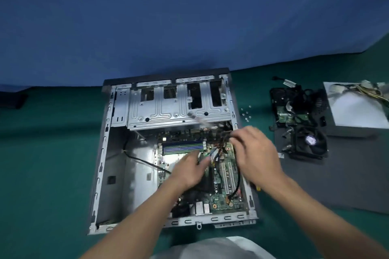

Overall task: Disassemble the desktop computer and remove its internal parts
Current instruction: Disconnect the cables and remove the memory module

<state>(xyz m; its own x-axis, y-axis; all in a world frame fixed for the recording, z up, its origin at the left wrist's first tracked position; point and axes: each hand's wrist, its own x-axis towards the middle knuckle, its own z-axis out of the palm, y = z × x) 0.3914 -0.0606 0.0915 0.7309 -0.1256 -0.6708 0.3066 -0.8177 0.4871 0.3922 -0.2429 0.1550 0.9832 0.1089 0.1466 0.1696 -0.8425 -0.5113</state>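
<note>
The open case (pixel 105 153) lay flat, its motherboard (pixel 226 202) inside. Over the board the right hand (pixel 255 151) clutched black cables (pixel 221 132), probably to unplug them. The left hand (pixel 187 169) braced nearby, its grip unclear. A removed fan (pixel 310 142) sat right of the case.

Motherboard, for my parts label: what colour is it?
Green; the motherboard shows best in the head view.

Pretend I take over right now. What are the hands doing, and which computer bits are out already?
Right hand grips the black cables above the motherboard. Left hand reaches the connectors beside them; its grip is unclear.
Done: fan, power supply and screws lie right of the case.
Still to do: cables, memory sticks, motherboard.
</note>
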